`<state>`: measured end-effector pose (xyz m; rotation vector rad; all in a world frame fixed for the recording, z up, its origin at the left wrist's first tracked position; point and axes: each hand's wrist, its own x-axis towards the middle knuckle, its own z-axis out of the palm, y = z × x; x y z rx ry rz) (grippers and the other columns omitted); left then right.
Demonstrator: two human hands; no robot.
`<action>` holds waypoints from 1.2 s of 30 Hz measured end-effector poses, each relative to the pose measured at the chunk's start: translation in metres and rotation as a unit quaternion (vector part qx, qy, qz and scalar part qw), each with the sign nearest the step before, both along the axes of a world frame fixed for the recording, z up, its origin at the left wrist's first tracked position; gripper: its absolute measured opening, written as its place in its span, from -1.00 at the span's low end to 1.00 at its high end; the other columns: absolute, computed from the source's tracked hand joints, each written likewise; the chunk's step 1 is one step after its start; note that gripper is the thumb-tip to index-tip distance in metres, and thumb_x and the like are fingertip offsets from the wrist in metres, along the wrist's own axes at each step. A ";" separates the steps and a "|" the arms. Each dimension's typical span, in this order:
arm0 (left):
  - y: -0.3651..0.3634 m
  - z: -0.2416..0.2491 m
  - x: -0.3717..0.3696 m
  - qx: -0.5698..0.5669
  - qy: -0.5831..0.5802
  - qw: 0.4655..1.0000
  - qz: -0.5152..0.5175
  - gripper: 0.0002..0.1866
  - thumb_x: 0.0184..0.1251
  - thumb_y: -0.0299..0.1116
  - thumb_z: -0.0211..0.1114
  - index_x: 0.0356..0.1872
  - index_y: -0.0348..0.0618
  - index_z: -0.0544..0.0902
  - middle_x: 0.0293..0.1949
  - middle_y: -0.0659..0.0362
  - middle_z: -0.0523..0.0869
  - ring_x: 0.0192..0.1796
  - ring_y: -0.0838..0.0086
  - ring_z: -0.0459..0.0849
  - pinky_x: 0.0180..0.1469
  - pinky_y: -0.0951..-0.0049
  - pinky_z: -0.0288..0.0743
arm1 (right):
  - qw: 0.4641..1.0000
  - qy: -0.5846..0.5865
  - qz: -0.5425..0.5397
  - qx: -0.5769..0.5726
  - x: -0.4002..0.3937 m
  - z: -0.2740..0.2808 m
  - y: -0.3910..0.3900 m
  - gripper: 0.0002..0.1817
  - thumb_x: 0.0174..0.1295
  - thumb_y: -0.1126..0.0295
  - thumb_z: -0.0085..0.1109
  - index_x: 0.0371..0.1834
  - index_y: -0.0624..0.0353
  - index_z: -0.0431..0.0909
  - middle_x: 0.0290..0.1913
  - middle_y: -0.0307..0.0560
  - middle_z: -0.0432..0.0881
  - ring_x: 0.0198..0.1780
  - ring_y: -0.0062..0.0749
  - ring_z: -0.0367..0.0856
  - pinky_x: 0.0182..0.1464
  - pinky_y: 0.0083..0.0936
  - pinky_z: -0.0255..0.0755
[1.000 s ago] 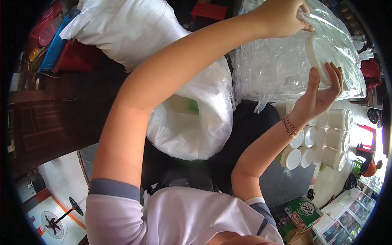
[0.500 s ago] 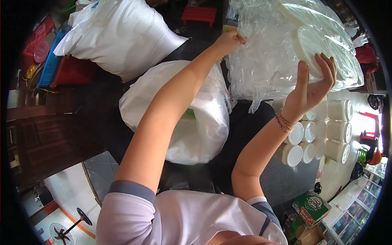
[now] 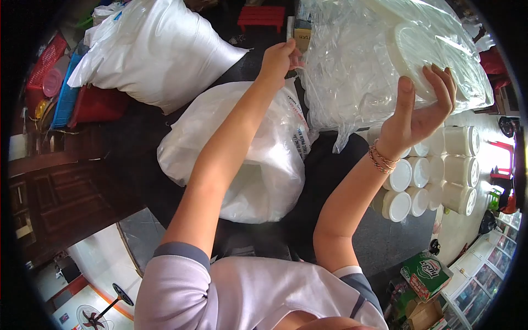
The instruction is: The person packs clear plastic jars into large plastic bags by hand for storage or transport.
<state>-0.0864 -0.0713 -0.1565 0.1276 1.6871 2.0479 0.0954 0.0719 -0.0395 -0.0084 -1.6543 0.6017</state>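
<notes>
My left hand (image 3: 279, 61) is closed, its fingers pinching what looks like a loose edge of a large clear plastic bag (image 3: 352, 71). My right hand (image 3: 423, 110) is open, with fingers spread and raised against the bag's near right side. Pale round containers or lids (image 3: 412, 55) show through the clear plastic by those fingertips. Beneath my left forearm, a white plastic sack (image 3: 264, 187) with printed lettering sits with its mouth open. What lies inside it is mostly hidden.
A full white sack (image 3: 165, 55) leans at the upper left, near a red crate. White lidded tubs (image 3: 397, 206) are stacked right of my right forearm. A small red stool (image 3: 261, 17) stands at the back. A green box (image 3: 426, 275) lies at lower right.
My left hand has moved left, away from the clear bag, with its fingers still closed. My right hand has stayed nearly in place. More of the white sack's lettering now shows.
</notes>
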 end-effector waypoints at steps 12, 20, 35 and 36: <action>-0.004 0.007 0.020 -0.042 0.103 0.994 -0.002 -0.79 0.52 -0.23 0.18 -0.25 -0.15 0.50 -0.44 0.21 0.53 -0.44 0.48 0.65 -0.14 0.35 0.61 | 0.999 0.018 -0.016 0.033 -0.008 -0.003 0.001 -0.58 0.12 0.36 0.49 0.01 0.13 0.53 0.08 -0.11 0.56 0.32 -0.14 0.39 0.42 -0.20 0.19; -0.015 0.004 0.031 -0.449 0.413 0.782 -0.131 -0.40 0.14 -0.18 0.48 0.17 -0.07 0.44 -0.11 -0.01 0.56 0.00 -0.13 0.66 0.07 -0.02 0.55 | 1.000 0.012 -0.015 0.011 -0.007 -0.004 -0.004 -0.57 0.07 0.37 0.50 -0.01 0.13 0.55 0.07 -0.11 0.54 0.31 -0.07 0.36 0.40 -0.14 0.18; 0.016 -0.028 0.019 -0.435 0.619 0.648 -0.093 -0.65 0.31 0.01 0.30 -0.21 -0.08 0.68 -0.24 0.20 0.73 -0.05 0.25 0.67 -0.05 0.13 0.46 | 1.000 0.017 -0.015 0.013 -0.008 -0.005 -0.003 -0.55 0.09 0.31 0.49 0.02 0.13 0.53 0.07 -0.10 0.52 0.33 -0.05 0.35 0.41 -0.14 0.18; 0.014 -0.029 0.020 -0.427 0.627 0.648 -0.069 -0.67 0.34 -0.01 0.28 -0.22 -0.08 0.69 -0.28 0.19 0.73 -0.07 0.24 0.68 -0.05 0.15 0.47 | 1.000 0.018 -0.016 0.019 -0.009 -0.005 -0.002 -0.54 0.08 0.30 0.49 0.02 0.12 0.53 0.07 -0.10 0.52 0.33 -0.05 0.35 0.41 -0.14 0.18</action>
